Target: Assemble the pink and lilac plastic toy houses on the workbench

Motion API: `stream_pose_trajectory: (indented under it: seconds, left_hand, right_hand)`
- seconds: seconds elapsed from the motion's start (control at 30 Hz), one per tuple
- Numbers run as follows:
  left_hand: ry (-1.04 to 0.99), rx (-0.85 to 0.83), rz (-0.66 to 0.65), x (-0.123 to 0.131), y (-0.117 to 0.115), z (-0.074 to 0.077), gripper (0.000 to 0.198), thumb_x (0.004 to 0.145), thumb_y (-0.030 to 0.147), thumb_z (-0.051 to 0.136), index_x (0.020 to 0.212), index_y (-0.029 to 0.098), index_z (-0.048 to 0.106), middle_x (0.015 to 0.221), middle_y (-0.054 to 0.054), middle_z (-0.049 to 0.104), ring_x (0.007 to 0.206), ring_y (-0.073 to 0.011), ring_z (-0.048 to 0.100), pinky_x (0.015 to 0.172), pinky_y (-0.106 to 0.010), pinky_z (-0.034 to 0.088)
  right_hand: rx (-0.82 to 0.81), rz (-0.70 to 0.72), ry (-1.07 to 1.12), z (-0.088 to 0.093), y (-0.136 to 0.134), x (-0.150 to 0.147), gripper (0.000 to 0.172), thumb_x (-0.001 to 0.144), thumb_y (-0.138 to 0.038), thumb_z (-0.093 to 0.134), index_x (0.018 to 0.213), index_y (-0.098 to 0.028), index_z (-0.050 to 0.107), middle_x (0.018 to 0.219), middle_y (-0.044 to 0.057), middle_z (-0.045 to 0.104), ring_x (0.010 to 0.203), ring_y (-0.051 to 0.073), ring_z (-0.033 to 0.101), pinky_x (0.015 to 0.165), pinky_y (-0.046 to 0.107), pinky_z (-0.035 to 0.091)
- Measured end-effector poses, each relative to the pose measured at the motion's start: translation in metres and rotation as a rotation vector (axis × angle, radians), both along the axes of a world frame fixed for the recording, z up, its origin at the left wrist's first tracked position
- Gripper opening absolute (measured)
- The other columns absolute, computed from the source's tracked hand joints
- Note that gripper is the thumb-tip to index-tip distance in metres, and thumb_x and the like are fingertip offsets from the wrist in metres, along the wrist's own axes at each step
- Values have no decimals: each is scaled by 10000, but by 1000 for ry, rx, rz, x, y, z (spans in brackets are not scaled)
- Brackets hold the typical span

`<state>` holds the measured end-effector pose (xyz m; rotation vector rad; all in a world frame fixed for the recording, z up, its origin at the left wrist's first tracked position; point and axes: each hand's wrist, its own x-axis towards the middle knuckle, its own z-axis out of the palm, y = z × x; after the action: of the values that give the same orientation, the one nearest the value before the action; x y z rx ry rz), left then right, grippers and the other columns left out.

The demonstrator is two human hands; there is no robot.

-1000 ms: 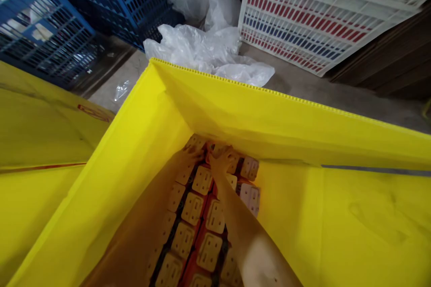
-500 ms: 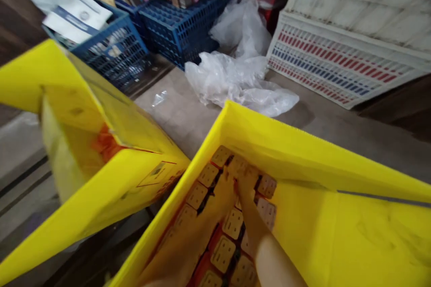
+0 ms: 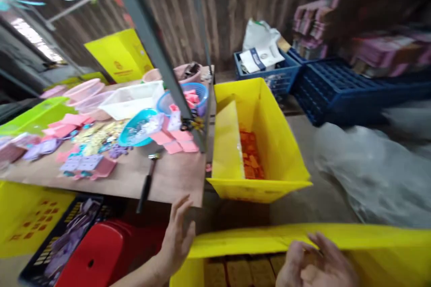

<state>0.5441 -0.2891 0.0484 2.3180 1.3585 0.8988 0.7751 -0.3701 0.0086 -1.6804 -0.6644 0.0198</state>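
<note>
Two hands show, nothing visible in either: the left hand has its grip released, fingers spread, just beside the near yellow box; the right hand has a loosely curled, unclosed grip over it. At least four block tops lie inside that box. One second yellow box contains blurred orange pieces. The brown surface carries one hammer and one white tray; one red stool stands nearby, a ridged wall behind.
</note>
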Motion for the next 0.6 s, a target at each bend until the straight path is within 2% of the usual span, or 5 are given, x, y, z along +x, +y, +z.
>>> stream_pose_trajectory:
  seconds: [0.1,0.17,0.33,0.43,0.6]
  left_hand:
    - [50,194,265,-88,70,11,442,839,177,444,1273,224,370,1251,-127,468,1184,-257,474,970,-457,437]
    - [115,270,453,-158,117,23,439,828,223,457,1257,154,389,1249,-166,462,1203,-293,442,1005,-497,376]
    - [381,-43,1029,-336,214,59,554,814,245,431,1328,61,341,1315,-252,416,1272,-395,342,1000,-586,301]
    - [598,-357,919,-409,248,65,691,768,179,474,1410,124,224,1453,-232,268,1351,-401,208,981,-638,281]
    - [1018,-507,309,-457,287,50,969,570,5,578,1432,208,182,1531,-128,128,1403,-334,29,1067,-625,82]
  right_hand:
    - [61,197,-118,26,56,-94,264,834,-250,531,1076,-150,500,930,108,550,703,170,537,623,326,476]
    - [65,428,-243,31,95,-163,270,857,-201,482,1126,-170,472,942,98,566,777,184,562,661,325,500]
    - [-64,961,-490,32,191,-319,490,774,-123,524,1250,-145,412,1119,154,558,1066,265,522,866,436,493]
    - [-164,1204,-608,40,250,-389,632,699,-150,628,1292,-141,411,1307,198,451,1204,324,426,940,486,433]
    - [-346,1395,-619,45,335,-469,734,718,-302,690,1358,-160,360,1475,178,247,1370,309,183,1093,511,199]
